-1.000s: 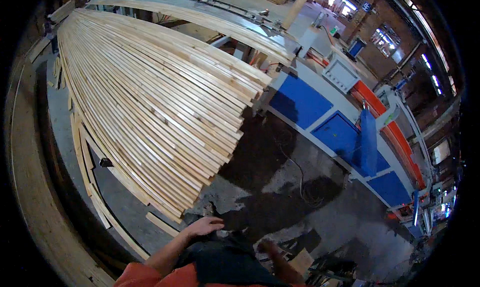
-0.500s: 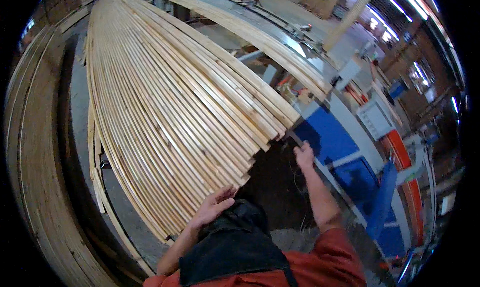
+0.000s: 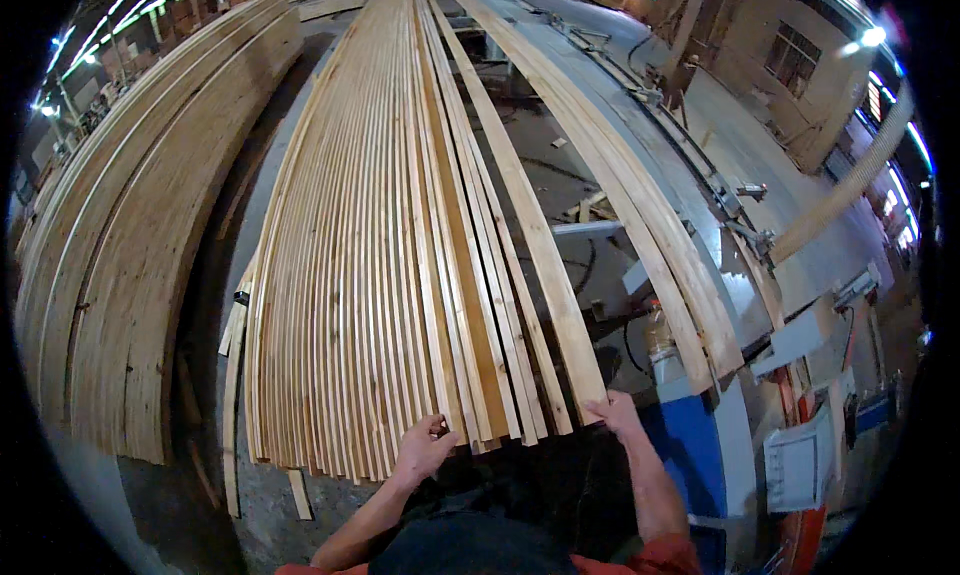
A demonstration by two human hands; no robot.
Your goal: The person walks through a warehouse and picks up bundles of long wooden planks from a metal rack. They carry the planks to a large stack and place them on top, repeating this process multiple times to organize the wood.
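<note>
My right hand (image 3: 618,415) is closed on the near end of a long, pale wooden board (image 3: 545,265), thumb on top. The board lies apart from the tightly packed rows to its left. My left hand (image 3: 424,451) is at the near ends of the wooden strips (image 3: 350,275). Its fingers are curved, with a gap between thumb and forefinger, and nothing shows between them. The strips lie side by side in a wide layer running far ahead. Several looser strips (image 3: 505,305) lie between the layer and the board.
On the left stands a long stack of planks (image 3: 150,245). More boards (image 3: 640,195) lie on the right beside a long grey machine bed (image 3: 690,175). Blue panels (image 3: 690,445) and a white control box (image 3: 800,465) are at the near right. A ribbed hose (image 3: 850,200) hangs beyond.
My view has swung to the right, so the strips now run nearly straight ahead. My right hand has taken hold of the board's end, and that board now stands apart from the others.
</note>
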